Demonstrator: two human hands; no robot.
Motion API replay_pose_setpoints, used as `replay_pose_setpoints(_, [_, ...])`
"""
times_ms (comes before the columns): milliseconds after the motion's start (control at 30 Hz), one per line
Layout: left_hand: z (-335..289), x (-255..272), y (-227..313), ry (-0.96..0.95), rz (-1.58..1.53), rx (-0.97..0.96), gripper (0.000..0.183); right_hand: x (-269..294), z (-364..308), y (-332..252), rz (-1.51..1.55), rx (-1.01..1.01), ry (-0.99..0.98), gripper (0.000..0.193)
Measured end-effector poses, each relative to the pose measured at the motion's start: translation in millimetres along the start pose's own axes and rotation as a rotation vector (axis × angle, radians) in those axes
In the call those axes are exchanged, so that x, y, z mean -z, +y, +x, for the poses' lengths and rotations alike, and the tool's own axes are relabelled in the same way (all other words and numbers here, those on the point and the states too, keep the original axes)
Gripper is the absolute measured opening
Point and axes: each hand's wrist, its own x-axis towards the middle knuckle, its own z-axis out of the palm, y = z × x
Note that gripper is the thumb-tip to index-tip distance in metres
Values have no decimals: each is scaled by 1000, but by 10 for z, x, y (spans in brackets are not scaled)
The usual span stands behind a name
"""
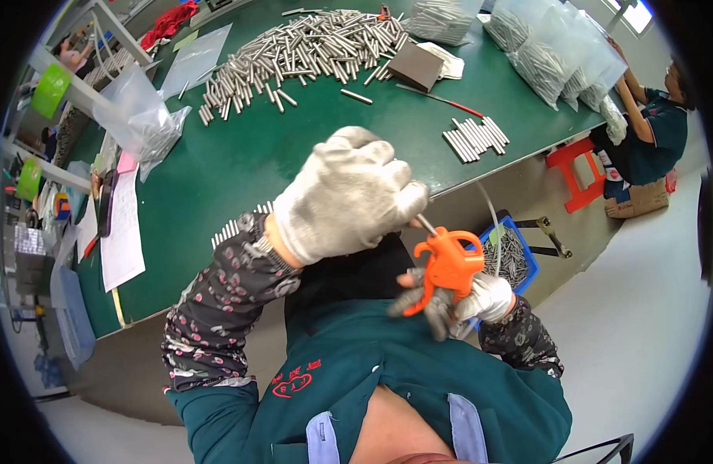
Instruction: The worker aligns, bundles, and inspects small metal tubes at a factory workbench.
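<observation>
My right hand (480, 301), in a white glove with grey fingers, grips an orange air blow gun (455, 263) close to my body. Its thin metal nozzle points up and left, toward the fingers of my left hand (341, 197). That hand wears a whitish, smudged glove and is closed; its back hides whatever its fingers may hold. Short metal pins (226, 232) stand out in a row beside my left forearm, partly covered by it. Beyond my hands, more pins lie side by side in a small group (476, 139), and a single pin (356, 97) lies alone.
A large pin heap (310, 50) covers the far side of the green table (217, 166). Near it are a brown block (415, 66) and a red-handled tool (465, 108). Filled plastic bags (527, 46) stand far right. A blue bin (533, 271) holds metal parts. A person (658, 131) sits at right.
</observation>
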Motion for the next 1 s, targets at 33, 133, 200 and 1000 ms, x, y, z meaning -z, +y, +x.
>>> replay_pose_setpoints(33, [46,-72,-46,135,-151,-65,34,-49,-72,-11,-177,47,241,81])
replay_pose_setpoints(133, [24,-156,-341,397,-355,-30,48,-91,-308,69,-434,112,725,58])
replay_pose_setpoints(200, [-116,-392,-577,252,-322,9,66,-182,-443,16,-498,76,829,55])
replay_pose_setpoints(1000, [-233,-875,-318,-236,-391,-80,84,-282,-306,540,-991,-31,1018,20])
